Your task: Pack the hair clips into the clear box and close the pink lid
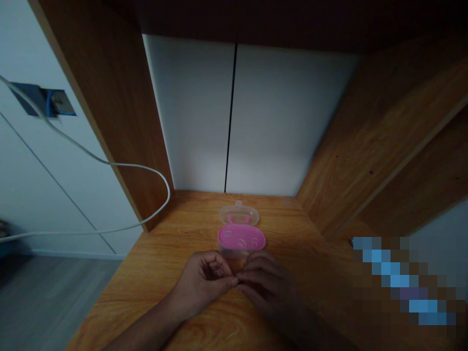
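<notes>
The left hand and right hand meet with fingertips pinched, on what I cannot tell, and this fine work should go best with light, small finger movements above the surface, the open pink case resting just beyond both hands.

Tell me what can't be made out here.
All in the head view:
Anything between left hand and right hand: hidden by them.
Pink-topped box, front: partly behind the hands.
Pale shapes on top: too small to identify.
White cable, ends: cut by left edge.
Pixelated patch, right: masks whatever lies beneath.
</notes>
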